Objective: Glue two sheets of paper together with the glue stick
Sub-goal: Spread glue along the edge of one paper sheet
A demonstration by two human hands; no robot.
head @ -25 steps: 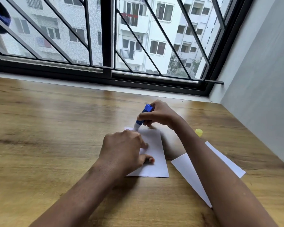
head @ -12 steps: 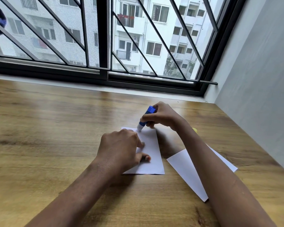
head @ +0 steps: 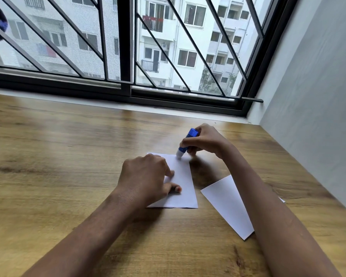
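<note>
- The second sheet of paper (head: 226,204) lies flat nearest the person, at the right. Its right part is hidden under the right forearm.
- The left hand (head: 146,176) rests on the first sheet of paper (head: 183,176). Its fingers are bent, and the thumb and fingertips press the sheet flat against the wooden table (head: 58,146).
- The 2 sheets lie near each other and do not touch.
- The right hand (head: 206,140) has its fingers curled round the blue glue stick (head: 186,143). The stick is tilted, with its white tip touching the far edge of the first sheet.
- A barred window (head: 126,47) runs along the far side of the table.
</note>
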